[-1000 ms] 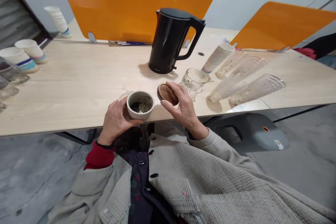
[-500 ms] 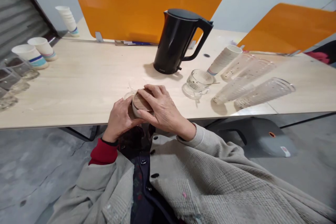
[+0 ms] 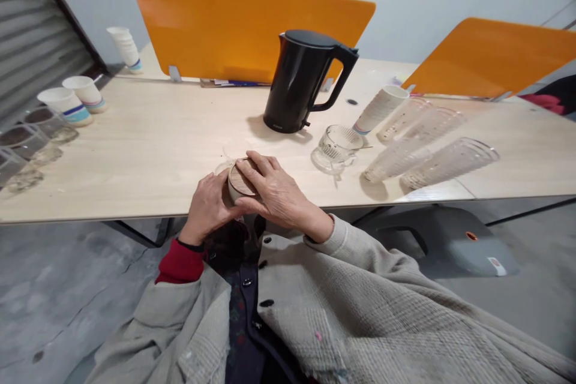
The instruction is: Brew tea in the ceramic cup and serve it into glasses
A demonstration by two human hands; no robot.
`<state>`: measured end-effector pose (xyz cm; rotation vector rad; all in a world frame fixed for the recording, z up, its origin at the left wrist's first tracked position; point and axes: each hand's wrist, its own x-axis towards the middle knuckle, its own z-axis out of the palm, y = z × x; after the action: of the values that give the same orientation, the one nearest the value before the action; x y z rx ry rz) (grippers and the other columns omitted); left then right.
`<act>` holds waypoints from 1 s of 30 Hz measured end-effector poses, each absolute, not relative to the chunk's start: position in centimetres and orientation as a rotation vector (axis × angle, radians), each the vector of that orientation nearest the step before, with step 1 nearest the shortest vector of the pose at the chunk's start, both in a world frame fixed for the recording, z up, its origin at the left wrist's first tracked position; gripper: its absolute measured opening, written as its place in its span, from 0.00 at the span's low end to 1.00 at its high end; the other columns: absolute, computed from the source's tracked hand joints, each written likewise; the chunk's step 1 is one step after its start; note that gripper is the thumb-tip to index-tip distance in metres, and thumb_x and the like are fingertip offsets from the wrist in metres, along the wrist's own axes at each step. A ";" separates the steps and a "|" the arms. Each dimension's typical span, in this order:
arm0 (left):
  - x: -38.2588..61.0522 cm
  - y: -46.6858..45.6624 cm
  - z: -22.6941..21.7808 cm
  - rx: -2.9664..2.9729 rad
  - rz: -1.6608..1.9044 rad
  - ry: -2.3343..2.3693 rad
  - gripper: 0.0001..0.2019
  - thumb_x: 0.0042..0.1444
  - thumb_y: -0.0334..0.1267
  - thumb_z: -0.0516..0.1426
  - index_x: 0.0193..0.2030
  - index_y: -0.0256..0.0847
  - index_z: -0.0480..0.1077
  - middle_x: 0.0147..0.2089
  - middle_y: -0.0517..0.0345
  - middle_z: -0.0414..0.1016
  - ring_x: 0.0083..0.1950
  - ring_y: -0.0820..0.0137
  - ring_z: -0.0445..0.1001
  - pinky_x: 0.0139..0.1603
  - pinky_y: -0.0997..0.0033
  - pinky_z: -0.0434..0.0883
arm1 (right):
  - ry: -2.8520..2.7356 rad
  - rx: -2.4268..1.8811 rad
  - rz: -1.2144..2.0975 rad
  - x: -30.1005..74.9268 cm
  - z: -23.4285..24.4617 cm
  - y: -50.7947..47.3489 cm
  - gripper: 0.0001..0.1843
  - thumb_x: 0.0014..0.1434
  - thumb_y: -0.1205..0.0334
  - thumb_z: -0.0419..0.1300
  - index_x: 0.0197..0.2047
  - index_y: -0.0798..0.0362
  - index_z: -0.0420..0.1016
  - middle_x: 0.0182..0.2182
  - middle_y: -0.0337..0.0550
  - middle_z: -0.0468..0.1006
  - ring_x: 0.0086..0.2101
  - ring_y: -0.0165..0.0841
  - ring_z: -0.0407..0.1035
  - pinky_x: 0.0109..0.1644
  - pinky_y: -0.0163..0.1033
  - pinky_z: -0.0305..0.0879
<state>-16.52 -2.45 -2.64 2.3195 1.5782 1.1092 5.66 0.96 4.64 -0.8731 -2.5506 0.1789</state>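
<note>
A white cup [image 3: 232, 191] stands at the near edge of the wooden table [image 3: 148, 150], with a round wooden lid [image 3: 240, 178] lying on top of it. My left hand [image 3: 207, 205] is wrapped round the cup's left side. My right hand [image 3: 275, 192] rests over the lid, fingers curled on its rim and pressing it down. The cup's inside is hidden by the lid.
A black electric kettle [image 3: 302, 79] stands behind the cup. To its right are a glass mug [image 3: 337, 145], a lying stack of paper cups [image 3: 378, 109] and lying stacks of clear plastic cups [image 3: 432, 156]. More cups [image 3: 67, 105] stand at the far left. Orange dividers [image 3: 243, 18] line the back.
My right hand carried the wooden lid from beside the cup onto its top, where it now sits. My left hand stayed on the cup.
</note>
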 end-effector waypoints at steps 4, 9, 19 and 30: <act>-17.0 -2.5 -2.6 2.304 1.126 1.573 0.49 0.57 0.70 0.68 0.78 0.43 0.65 0.72 0.39 0.79 0.73 0.44 0.77 0.77 0.41 0.70 | -2.460 -0.822 0.272 6.2 3.8 1.4 0.40 0.73 0.38 0.63 0.80 0.47 0.66 0.74 0.60 0.66 0.68 0.57 0.64 0.75 0.72 0.67; -17.6 -2.9 -2.1 2.201 1.208 1.470 0.43 0.62 0.67 0.67 0.76 0.45 0.68 0.66 0.44 0.84 0.67 0.50 0.82 0.70 0.47 0.75 | -2.268 -0.872 0.278 9.5 4.2 2.6 0.39 0.73 0.36 0.62 0.79 0.45 0.69 0.70 0.59 0.70 0.70 0.57 0.66 0.78 0.70 0.64; -16.8 -2.4 -2.4 2.236 1.159 1.529 0.16 0.68 0.48 0.63 0.56 0.44 0.84 0.55 0.46 0.89 0.58 0.53 0.85 0.62 0.48 0.79 | -2.078 -1.042 0.008 8.6 8.4 15.3 0.43 0.71 0.32 0.60 0.79 0.48 0.67 0.69 0.60 0.68 0.71 0.61 0.61 0.79 0.73 0.58; -16.6 -2.6 -2.3 2.225 1.163 1.502 0.13 0.66 0.43 0.64 0.54 0.46 0.84 0.55 0.49 0.90 0.57 0.55 0.85 0.63 0.48 0.79 | -2.256 -1.096 0.198 -1.7 3.8 23.0 0.37 0.68 0.44 0.66 0.74 0.53 0.75 0.69 0.64 0.72 0.68 0.60 0.63 0.77 0.68 0.59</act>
<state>-16.57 -2.64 -2.29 2.2251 1.5021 1.1627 -1.65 22.95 3.83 -1.0960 -2.2564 0.1983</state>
